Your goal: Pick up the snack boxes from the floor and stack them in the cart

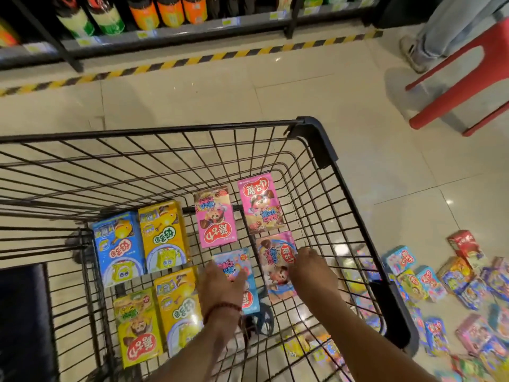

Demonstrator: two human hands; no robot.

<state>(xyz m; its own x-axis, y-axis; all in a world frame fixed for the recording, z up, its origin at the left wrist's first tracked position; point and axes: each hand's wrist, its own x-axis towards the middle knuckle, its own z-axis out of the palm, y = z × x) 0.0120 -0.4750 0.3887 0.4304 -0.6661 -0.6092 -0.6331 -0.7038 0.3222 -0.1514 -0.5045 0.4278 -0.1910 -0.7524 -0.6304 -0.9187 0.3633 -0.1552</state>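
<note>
Wire cart (316,139) fills the lower frame, black rim, seen from above; pale tiled floor (275,86) shows through the mesh.

Bottle shelf (165,31) along the top, with striped yellow-black tape (192,60) on the floor before it. Red plastic stool (462,78) upper right; a person's trouser leg and shoe (418,53) just behind it.

Loose pile of snack boxes (454,282) on the floor right of the cart, tilted every way, overlapping.

Inside the cart, boxes lie flat in one layer, long axes running from near side to far side, most print upside down to the viewer. Left group: blue box (118,246) beside a yellow box (164,235); nearer, two more yellow boxes (157,318) side by side. Right group: two pink boxes (234,213) at the far end, slightly tilted.

Left hand (220,285), red thread at the wrist, rests with fingers fairly straight on a light-blue box (237,263). Right hand (311,271), fingers curled, holds the edge of a pale pink-and-blue box (275,268) lying just beside the light-blue one, long axis likewise near to far.
</note>
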